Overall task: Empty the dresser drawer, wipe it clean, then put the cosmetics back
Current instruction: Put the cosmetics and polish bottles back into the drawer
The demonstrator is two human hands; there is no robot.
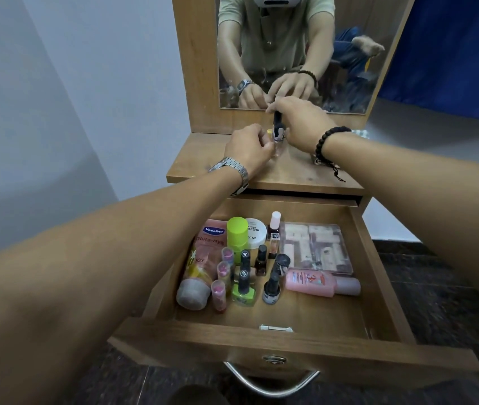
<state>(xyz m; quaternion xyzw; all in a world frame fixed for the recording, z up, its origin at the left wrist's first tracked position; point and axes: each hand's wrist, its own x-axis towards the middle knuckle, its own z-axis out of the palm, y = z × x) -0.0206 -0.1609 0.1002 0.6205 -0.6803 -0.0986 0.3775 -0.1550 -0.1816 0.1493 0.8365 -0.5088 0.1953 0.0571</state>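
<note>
Pale grey-blue wall fills the left; blue curtain upper right, cut off by the frame edge. Dark speckled floor below, blurred. Brown wooden dresser w/ mirror stands in the middle; the glass reflects a torso in an olive shirt and both hands, top cropped.

Wooden desk top under the mirror is scuffed and mostly bare. Below it the wooden dresser drawer is pulled out, its metal handle partly cut by the lower edge.

Drawer holds approx. a dozen+ cosmetics, crowded towards the back and left: pink Vaseline tube lying along the left side, clear plastic box of pale items at back right (contents hard to make out), pink bottle lying on its side in front of the box, lime-green capped bottle, white round jar partly hidden behind it, several small nail polish bottles upright in the middle. Front of the drawer floor is bare.

Both hands are over the desk top, well above the drawer. Left hand, steel watch on wrist, pinches a small clear bottle, mostly hidden by the fingers. Right hand, black bead bracelet, grips a dark-capped small bottle from above; its lower end is blurred.
</note>
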